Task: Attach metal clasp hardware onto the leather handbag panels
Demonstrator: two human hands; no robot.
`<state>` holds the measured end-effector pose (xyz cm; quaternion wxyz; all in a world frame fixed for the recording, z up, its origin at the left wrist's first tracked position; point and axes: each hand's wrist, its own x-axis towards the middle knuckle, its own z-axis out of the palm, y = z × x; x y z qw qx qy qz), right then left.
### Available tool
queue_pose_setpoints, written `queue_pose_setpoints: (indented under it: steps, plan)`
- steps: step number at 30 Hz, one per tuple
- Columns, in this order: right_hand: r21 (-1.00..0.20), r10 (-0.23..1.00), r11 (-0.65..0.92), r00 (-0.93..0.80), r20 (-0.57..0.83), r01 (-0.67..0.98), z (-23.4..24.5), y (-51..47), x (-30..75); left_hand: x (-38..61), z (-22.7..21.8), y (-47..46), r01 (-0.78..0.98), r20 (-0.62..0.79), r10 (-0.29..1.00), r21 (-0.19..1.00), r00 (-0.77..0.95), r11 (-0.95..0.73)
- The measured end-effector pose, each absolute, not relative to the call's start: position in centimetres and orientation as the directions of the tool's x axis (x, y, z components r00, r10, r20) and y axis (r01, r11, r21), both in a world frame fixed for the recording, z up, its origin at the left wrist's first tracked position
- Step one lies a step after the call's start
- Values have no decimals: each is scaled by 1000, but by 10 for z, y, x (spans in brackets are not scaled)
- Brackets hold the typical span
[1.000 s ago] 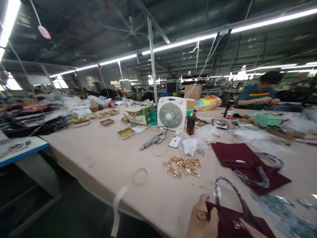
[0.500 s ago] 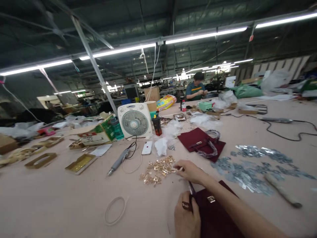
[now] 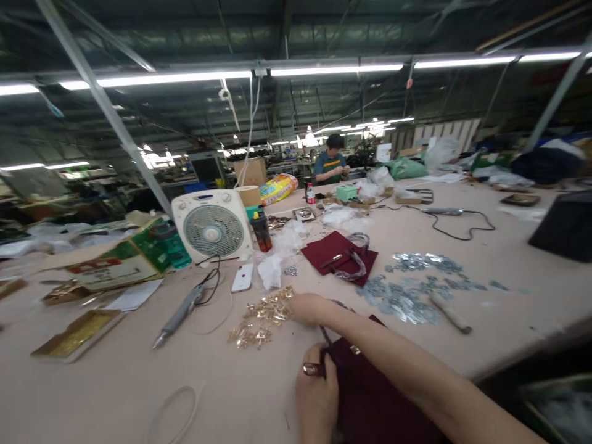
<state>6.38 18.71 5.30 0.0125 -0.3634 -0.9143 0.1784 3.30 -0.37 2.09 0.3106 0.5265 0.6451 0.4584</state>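
In the head view, a maroon bag is seen lying at the near edge of the pink table. Its left edge is pinched by the left hand, whose fingers are closed on the fabric. The right hand is stretched across the bag to a pile of gold fittings. Its fingertips are laid at the pile's right edge, and whether a fitting is gripped cannot be told. Beyond the pile, a white phone, a grey power tool and a white fan are seen. A second maroon bag is laid further back, with silver scraps scattered to its right. A co-worker is seated at the far end.
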Motion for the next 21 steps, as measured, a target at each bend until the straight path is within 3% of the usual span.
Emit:
queue_pose_setpoints:
  steps: [2,6,11,14,18,19,21]
  plan:
    - [-332,687,650,-716,-127,683,52,182,62,33,24,-4,346,62,959,937,-276,39]
    - [-400,717,600,-687,-114,693,54,181,68,33,25,-4,408,45,963,910,-264,70]
    - [-572,745,599,-652,143,560,75,172,96,29,26,-7,341,42,951,938,-306,68]
    - [-678,759,597,-575,305,429,88,155,117,25,27,-5,199,9,931,978,-364,69]
    - [-821,775,529,-515,365,214,91,123,148,21,27,6,-33,-34,869,999,-493,20]
    - [-912,830,405,-440,342,56,88,115,155,22,27,10,-96,-49,851,995,-524,-2]
    - [-966,915,188,-326,238,-176,79,99,169,24,26,19,-212,-91,824,977,-560,-36]
